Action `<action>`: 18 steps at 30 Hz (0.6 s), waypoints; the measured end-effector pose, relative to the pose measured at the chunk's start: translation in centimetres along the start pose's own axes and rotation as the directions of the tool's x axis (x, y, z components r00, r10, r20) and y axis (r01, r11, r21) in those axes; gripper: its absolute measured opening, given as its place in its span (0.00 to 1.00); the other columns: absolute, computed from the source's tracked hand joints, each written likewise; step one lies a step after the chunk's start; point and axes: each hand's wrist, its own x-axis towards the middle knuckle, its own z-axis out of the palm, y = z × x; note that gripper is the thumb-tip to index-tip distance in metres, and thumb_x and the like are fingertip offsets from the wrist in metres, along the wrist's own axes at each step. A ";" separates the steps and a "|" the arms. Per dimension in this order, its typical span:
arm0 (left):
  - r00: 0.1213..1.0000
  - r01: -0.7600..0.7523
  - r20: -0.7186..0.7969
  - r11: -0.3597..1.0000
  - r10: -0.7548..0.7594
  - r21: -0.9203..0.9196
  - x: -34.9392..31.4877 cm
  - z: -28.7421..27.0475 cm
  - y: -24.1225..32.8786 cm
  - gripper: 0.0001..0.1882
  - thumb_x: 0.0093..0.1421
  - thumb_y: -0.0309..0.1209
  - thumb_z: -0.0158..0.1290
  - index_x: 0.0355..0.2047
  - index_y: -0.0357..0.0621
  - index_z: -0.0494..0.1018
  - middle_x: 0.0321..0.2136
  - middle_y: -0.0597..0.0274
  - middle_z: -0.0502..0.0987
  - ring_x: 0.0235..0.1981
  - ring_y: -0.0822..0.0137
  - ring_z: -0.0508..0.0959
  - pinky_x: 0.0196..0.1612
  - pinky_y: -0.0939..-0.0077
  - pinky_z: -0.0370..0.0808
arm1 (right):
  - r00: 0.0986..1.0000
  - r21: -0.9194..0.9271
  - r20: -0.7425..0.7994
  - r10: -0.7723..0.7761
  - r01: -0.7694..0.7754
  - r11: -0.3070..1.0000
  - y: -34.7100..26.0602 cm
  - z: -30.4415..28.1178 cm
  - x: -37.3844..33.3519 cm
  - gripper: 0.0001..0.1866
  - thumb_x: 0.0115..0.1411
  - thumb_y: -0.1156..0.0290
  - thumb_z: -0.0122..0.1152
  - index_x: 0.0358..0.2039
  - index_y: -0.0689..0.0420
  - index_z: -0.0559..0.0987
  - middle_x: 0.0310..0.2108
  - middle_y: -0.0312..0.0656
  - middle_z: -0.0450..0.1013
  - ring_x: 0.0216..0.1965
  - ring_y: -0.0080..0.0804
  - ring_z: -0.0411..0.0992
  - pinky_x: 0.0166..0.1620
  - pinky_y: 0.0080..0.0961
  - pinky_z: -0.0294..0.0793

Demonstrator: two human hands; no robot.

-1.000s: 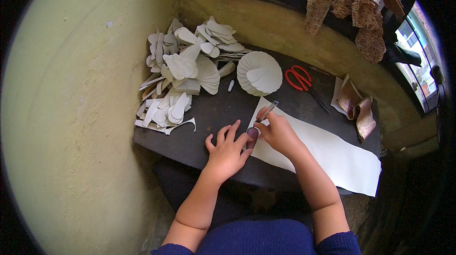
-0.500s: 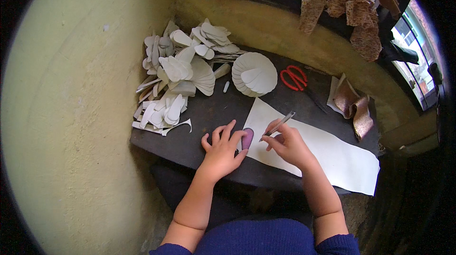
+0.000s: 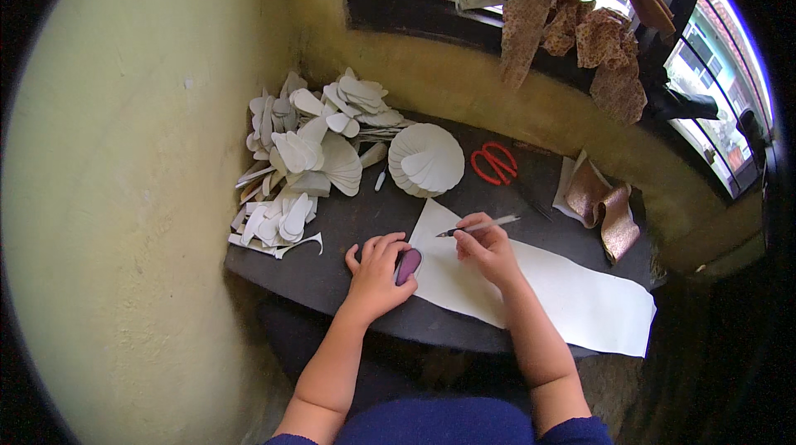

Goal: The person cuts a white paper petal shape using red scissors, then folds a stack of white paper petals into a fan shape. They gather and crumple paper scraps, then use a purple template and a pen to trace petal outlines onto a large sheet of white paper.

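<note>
My left hand [image 3: 377, 275] is closed at the fingertips around a small purple sole-shaped piece [image 3: 408, 264], held between thumb and fingers. The piece lies at the left end of a long white sheet [image 3: 572, 291]. In my right hand [image 3: 487, 250] is a pen [image 3: 501, 221], pinched between thumb and fingers. Its dark tip points left over the sheet, a little beyond the purple piece; whether it touches the surface I cannot tell.
Piles of white sole-shaped cutouts [image 3: 303, 150] fill the table's far left. A round fanned stack [image 3: 427, 160], a small white stick [image 3: 381, 179] and red-handled scissors [image 3: 494, 165] lie beyond the sheet. Bronze fabric [image 3: 618, 221] rests at right; brown scraps [image 3: 522, 34] hang by the window.
The pen has moved farther from me and tipped flatter, its tip away from the purple piece's side. My left fingers have drawn in around that piece. The whole view has shifted.
</note>
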 end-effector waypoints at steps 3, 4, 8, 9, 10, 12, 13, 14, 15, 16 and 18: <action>0.989 -0.025 -0.149 0.993 0.007 -0.115 0.2 0.2 -0.2 0.20 0.45 0.34 0.60 0.40 0.48 0.71 0.43 0.63 0.73 0.49 0.63 0.70 0.60 0.56 0.49 | 0.999 0.016 -0.046 0.007 -0.006 1.000 1.0 0.0 0.1 0.08 0.63 0.72 0.55 0.40 0.60 0.70 0.22 0.33 0.69 0.23 0.19 0.68 0.27 0.17 0.68; 0.995 0.013 -0.092 0.987 -0.028 -0.158 0.3 0.0 -0.2 0.19 0.46 0.33 0.59 0.39 0.47 0.71 0.39 0.63 0.73 0.43 0.65 0.71 0.57 0.59 0.53 | 0.998 0.016 -0.056 0.011 -0.010 1.000 1.1 0.0 0.0 0.07 0.63 0.72 0.55 0.40 0.60 0.70 0.22 0.33 0.68 0.23 0.19 0.67 0.27 0.17 0.67; 0.994 0.018 -0.092 0.891 -0.066 -0.453 0.4 0.3 -1.4 0.14 0.52 0.24 0.56 0.40 0.42 0.73 0.24 0.69 0.69 0.25 0.78 0.66 0.37 0.80 0.65 | 0.999 -0.052 -0.039 0.013 -0.015 0.999 1.3 -0.1 -0.6 0.07 0.65 0.72 0.51 0.42 0.60 0.71 0.24 0.36 0.70 0.23 0.19 0.67 0.27 0.18 0.68; 0.984 0.030 -0.131 0.828 -0.124 -0.560 0.5 0.3 -1.2 0.15 0.53 0.24 0.55 0.42 0.41 0.73 0.24 0.71 0.68 0.25 0.79 0.66 0.37 0.82 0.65 | 0.999 -0.069 -0.015 -0.028 0.027 0.997 1.3 -0.1 -0.6 0.08 0.65 0.73 0.50 0.43 0.60 0.71 0.25 0.38 0.71 0.23 0.21 0.69 0.28 0.20 0.70; 0.969 0.032 -0.163 0.751 -0.185 -0.659 0.5 0.2 -1.1 0.16 0.54 0.24 0.55 0.44 0.41 0.73 0.24 0.72 0.67 0.25 0.80 0.65 0.37 0.83 0.64 | 0.999 -0.124 -0.008 -0.053 0.051 0.991 1.2 -0.1 -0.7 0.08 0.65 0.73 0.50 0.43 0.60 0.71 0.26 0.39 0.72 0.24 0.21 0.69 0.29 0.20 0.70; 0.961 0.037 -0.151 0.646 -0.233 -0.762 0.5 0.0 -1.0 0.16 0.58 0.23 0.52 0.48 0.40 0.72 0.26 0.73 0.67 0.27 0.81 0.65 0.36 0.86 0.64 | 0.995 -0.230 0.011 -0.103 0.103 0.968 0.7 0.0 -1.2 0.08 0.65 0.73 0.50 0.44 0.60 0.70 0.27 0.39 0.73 0.25 0.22 0.70 0.31 0.21 0.70; 0.956 0.036 -0.144 0.588 -0.256 -0.808 0.5 -0.1 -1.0 0.16 0.60 0.23 0.51 0.49 0.40 0.71 0.28 0.73 0.67 0.28 0.82 0.65 0.35 0.87 0.64 | 0.995 -0.240 0.034 -0.098 0.103 0.965 0.8 -0.2 -1.4 0.10 0.63 0.74 0.54 0.44 0.61 0.70 0.30 0.41 0.73 0.28 0.25 0.73 0.33 0.22 0.72; 0.951 0.032 -0.136 0.528 -0.277 -0.849 0.5 -0.1 -1.0 0.16 0.62 0.22 0.49 0.51 0.40 0.71 0.29 0.74 0.66 0.29 0.82 0.65 0.35 0.88 0.63 | 0.993 -0.253 0.056 -0.107 0.118 0.960 0.5 -0.1 -1.6 0.11 0.62 0.74 0.55 0.45 0.60 0.69 0.30 0.41 0.74 0.29 0.25 0.74 0.33 0.22 0.72; 0.954 0.008 -0.144 0.504 -0.262 -0.864 0.4 0.0 -0.7 0.17 0.63 0.23 0.48 0.53 0.40 0.68 0.32 0.71 0.68 0.31 0.82 0.67 0.36 0.88 0.64 | 0.991 -0.266 0.077 -0.114 0.130 0.955 -0.1 0.2 -1.9 0.12 0.61 0.74 0.56 0.45 0.60 0.69 0.31 0.41 0.74 0.30 0.26 0.74 0.34 0.22 0.72; 0.946 -0.019 -0.159 0.441 -0.283 -0.897 0.3 0.4 -0.2 0.18 0.63 0.23 0.48 0.54 0.40 0.67 0.33 0.70 0.69 0.32 0.81 0.68 0.37 0.87 0.65 | 0.988 -0.277 0.098 -0.120 0.143 0.950 -0.4 0.4 -2.2 0.13 0.61 0.75 0.57 0.45 0.60 0.69 0.32 0.42 0.74 0.31 0.26 0.75 0.34 0.23 0.73; 0.929 -0.076 -0.179 0.307 -0.323 -0.949 0.2 1.2 1.7 0.20 0.63 0.23 0.48 0.56 0.40 0.65 0.35 0.69 0.70 0.34 0.79 0.69 0.39 0.86 0.66 | 0.973 -0.301 0.176 -0.149 0.197 0.933 -0.4 0.5 -2.4 0.17 0.57 0.73 0.63 0.45 0.59 0.69 0.36 0.42 0.74 0.35 0.28 0.76 0.35 0.24 0.75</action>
